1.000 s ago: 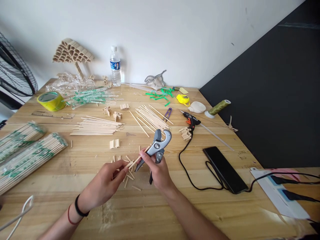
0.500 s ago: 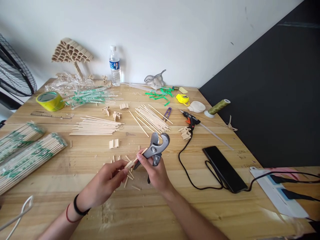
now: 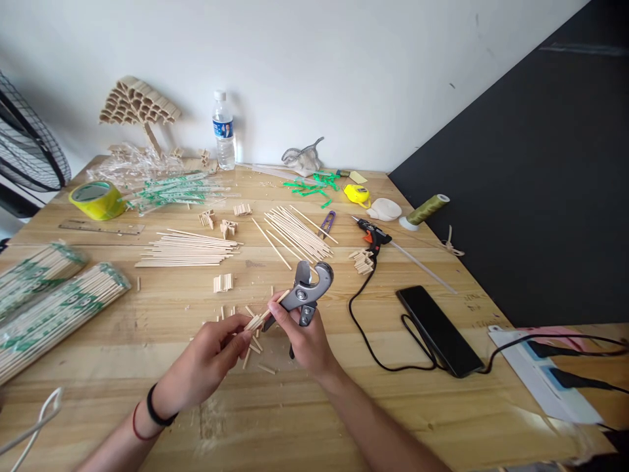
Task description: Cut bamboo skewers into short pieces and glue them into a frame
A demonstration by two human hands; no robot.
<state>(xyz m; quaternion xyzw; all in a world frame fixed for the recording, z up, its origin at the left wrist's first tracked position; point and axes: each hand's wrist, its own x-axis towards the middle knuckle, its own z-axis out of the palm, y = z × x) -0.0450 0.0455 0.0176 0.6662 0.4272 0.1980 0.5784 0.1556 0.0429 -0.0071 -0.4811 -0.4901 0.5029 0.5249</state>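
Right hand (image 3: pixel 305 342) around grey cutter (image 3: pixel 307 292), left hand (image 3: pixel 209 357) apparently pinching thin stick (image 3: pixel 268 313)

Bare forearms, no sleeves; the left wrist wears a black band (image 3: pixel 156 413) and a thin red band (image 3: pixel 136 427).

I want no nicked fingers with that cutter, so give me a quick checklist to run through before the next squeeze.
1. Right hand grips the cutter handles: ok.
2. Left hand pinches the stick: ok.
3. Stick seated between the blades: cannot tell.
4. Left fingertips short of the cutter head: ok.
5. Glue gun cord away from both hands: ok.
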